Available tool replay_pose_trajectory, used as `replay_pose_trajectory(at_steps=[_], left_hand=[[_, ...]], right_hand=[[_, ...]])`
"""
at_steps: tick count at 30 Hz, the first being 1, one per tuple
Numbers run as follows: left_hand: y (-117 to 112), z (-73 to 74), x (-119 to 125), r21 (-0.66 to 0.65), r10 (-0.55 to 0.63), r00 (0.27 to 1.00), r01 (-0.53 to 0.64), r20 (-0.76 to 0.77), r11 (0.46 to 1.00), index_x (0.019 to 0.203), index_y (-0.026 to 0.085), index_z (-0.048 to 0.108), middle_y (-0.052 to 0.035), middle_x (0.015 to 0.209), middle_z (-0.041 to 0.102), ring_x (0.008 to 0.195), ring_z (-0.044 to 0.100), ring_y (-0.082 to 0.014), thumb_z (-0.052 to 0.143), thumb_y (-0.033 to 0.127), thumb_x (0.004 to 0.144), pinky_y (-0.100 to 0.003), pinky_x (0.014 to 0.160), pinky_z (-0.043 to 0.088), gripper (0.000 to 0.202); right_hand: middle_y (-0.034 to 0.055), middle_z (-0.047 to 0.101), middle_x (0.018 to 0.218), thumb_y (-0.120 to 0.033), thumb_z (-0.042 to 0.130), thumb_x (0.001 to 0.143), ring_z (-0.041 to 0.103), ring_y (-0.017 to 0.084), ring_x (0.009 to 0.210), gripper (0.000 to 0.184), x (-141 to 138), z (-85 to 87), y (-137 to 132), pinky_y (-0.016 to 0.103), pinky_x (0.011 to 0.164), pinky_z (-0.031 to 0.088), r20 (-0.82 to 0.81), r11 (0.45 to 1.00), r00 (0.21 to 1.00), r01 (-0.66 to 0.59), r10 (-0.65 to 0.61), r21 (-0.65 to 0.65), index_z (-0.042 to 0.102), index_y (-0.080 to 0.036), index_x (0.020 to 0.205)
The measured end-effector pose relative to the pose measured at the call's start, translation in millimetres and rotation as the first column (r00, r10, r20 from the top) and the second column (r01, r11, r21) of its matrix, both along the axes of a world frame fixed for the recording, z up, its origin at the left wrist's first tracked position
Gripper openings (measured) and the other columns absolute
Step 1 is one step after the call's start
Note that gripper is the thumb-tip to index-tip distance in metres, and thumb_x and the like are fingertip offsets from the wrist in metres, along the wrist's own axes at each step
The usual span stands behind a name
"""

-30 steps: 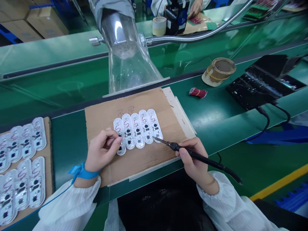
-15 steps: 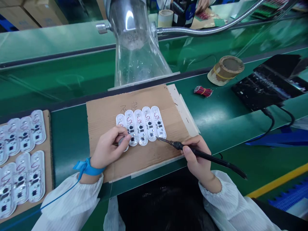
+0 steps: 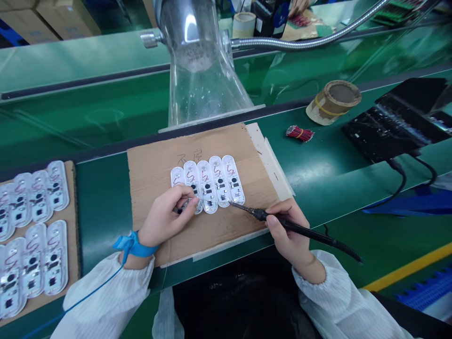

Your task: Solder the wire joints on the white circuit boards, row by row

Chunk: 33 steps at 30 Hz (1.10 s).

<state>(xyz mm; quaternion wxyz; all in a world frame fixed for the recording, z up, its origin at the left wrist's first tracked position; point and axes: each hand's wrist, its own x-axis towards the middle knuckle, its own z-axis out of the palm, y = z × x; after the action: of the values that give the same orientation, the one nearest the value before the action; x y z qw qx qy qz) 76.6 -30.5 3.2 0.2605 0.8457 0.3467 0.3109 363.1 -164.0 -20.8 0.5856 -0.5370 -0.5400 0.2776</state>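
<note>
My right hand is closed round the handle of a soldering iron. Its tip touches or nearly touches the lower end of a white oval circuit board, the rightmost in a row of several. My left hand pinches a thin solder wire, which runs from the fingertips toward the iron's tip and trails down below the wrist. That hand covers the lower part of the leftmost board. Red wires and black parts show on the boards, which lie on a cardboard sheet. A blue strap circles my left wrist.
At left, another cardboard carries several similar boards. A clear fume hood stands behind the work. To the right are a bundle of red wires, a cardboard roll and a black device. Another person's hand shows across the bench.
My left hand has moved slightly to the right, toward the iron's tip, with the solder wire. The right hand and iron have stayed almost still.
</note>
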Motion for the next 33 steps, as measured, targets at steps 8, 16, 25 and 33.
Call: replay_pose_trajectory(at_steps=[8, 16, 25, 33], left_hand=[[-0.2, 0.1, -0.9, 0.002, 0.006, 1.0, -0.006, 0.006, 1.0, 0.096, 0.023, 0.061, 0.0094, 0.07, 0.041, 0.057, 0.042, -0.0097, 0.065, 0.013, 0.103, -0.022, 0.056, 0.036, 0.012], [0.0, 1.0, -1.4, 0.014, 0.001, 1.0, -0.001, -0.01, 1.0, 0.098, 0.023, 0.061, 0.0089, 0.071, 0.041, 0.057, 0.043, -0.0103, 0.064, 0.015, 0.104, -0.022, 0.056, 0.038, 0.01], [0.2, 1.9, -1.3, 0.027, -0.003, 1.0, 0.004, -0.025, 1.0, 0.098, 0.023, 0.061, 0.0091, 0.07, 0.043, 0.056, 0.042, -0.0107, 0.064, 0.015, 0.104, -0.023, 0.055, 0.036, 0.011], [0.5, 3.3, -0.7, -0.009, 0.002, 0.999, -0.003, -0.04, 1.0, 0.096, 0.023, 0.062, 0.0089, 0.068, 0.044, 0.055, 0.041, -0.0114, 0.064, 0.016, 0.104, -0.024, 0.054, 0.034, 0.01]], right_hand=[[0.0008, 0.071, 0.089, -0.027, 0.073, 0.109, 0.07, 0.015, 0.071, 0.004, 0.4, -0.4, -1.0, 0.025, 0.064, 0.059, 0.035, 1.0, 0.999, -0.031, 0.031, -0.004, 0.069, -0.026, 0.108], [0.0011, 0.07, 0.088, -0.029, 0.072, 0.11, 0.069, 0.016, 0.069, 0.005, 1.2, -0.7, -0.9, 0.026, 0.062, 0.059, 0.015, 1.0, 1.0, -0.022, 0.022, -0.011, 0.069, -0.026, 0.109], [0.0003, 0.073, 0.088, -0.03, 0.072, 0.109, 0.072, 0.015, 0.069, 0.006, 1.1, -0.1, -0.4, 0.025, 0.062, 0.061, 0.074, 0.999, 0.997, -0.035, 0.037, -0.028, 0.068, -0.026, 0.11], [0.0014, 0.075, 0.087, -0.03, 0.077, 0.106, 0.075, 0.018, 0.069, 0.009, 2.1, -0.1, -0.6, 0.028, 0.061, 0.063, 0.159, 0.998, 0.986, -0.042, 0.049, -0.047, 0.069, -0.026, 0.108]])
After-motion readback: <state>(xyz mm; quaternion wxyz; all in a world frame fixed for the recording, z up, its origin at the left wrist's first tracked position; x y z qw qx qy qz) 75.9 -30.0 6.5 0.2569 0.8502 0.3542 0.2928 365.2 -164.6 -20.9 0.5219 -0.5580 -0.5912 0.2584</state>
